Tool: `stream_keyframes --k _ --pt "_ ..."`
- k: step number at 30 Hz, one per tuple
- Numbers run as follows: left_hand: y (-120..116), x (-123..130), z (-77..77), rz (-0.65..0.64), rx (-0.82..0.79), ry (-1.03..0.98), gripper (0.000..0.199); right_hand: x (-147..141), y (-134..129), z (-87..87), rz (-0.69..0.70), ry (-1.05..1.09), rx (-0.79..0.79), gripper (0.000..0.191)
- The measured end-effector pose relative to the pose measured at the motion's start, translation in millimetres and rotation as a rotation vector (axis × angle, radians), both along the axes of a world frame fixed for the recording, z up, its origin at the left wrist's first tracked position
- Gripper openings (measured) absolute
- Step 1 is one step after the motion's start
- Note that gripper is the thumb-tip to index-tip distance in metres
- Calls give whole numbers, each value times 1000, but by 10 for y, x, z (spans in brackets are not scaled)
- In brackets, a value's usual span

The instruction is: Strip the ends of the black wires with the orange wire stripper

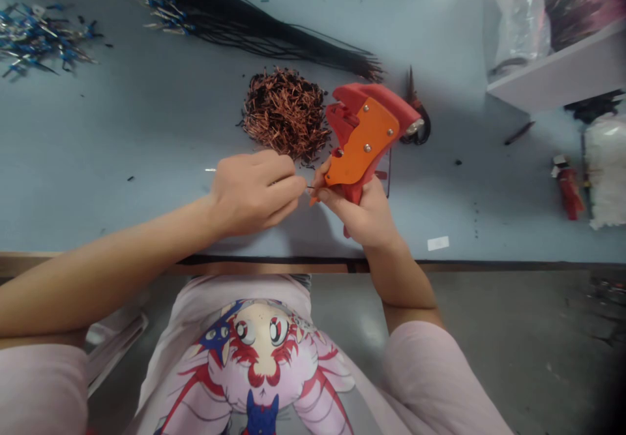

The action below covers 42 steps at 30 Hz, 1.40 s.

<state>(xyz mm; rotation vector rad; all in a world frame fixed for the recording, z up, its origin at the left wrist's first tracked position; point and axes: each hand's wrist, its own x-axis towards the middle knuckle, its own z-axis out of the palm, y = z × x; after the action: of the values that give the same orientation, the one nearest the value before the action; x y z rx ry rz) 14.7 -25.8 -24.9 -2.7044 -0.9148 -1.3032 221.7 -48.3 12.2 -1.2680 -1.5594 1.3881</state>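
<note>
On the pale-blue counter (147, 128), our left hand (254, 194) pinches a black wire (310, 187), our right hand (366, 213) clenches an orange-red wire stripper (362, 140).

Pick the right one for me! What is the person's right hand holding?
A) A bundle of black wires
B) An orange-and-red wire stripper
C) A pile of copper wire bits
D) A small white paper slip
B. The right hand wraps around the grip of the orange-and-red wire stripper, holding it up above the table.
</note>
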Motion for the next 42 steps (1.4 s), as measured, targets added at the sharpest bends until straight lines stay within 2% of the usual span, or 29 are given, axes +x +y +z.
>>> stream_keyframes --k 9,14,15,17,21,25,33,38,42 --pt "-19 14 34 -13 -128 87 19 5 -7 -65 -20 -39 -10 17" --pt "111 -92 113 57 -87 -108 12 18 43 -50 -131 -2 7 16" --pt "156 -126 124 68 -114 -162 13 29 63 -42 -160 39 -3 18" --pt "243 -183 127 74 -272 -267 15 56 102 -33 -186 119 -51 22" --pt "345 -207 51 27 -637 -462 10 111 139 -73 -143 112 -128 36" --pt "364 -173 -32 -26 -799 -584 7 139 133 -136 -126 60 -165 41" --pt "377 -144 -81 -91 -871 -760 19 78 98 -69 1 326 -388 42" --pt "362 -141 -60 -104 -911 -802 23 73 72 -50 25 393 -445 40" --pt "348 -140 -47 -123 -911 -797 23 90 57 -35 117 424 -491 37"
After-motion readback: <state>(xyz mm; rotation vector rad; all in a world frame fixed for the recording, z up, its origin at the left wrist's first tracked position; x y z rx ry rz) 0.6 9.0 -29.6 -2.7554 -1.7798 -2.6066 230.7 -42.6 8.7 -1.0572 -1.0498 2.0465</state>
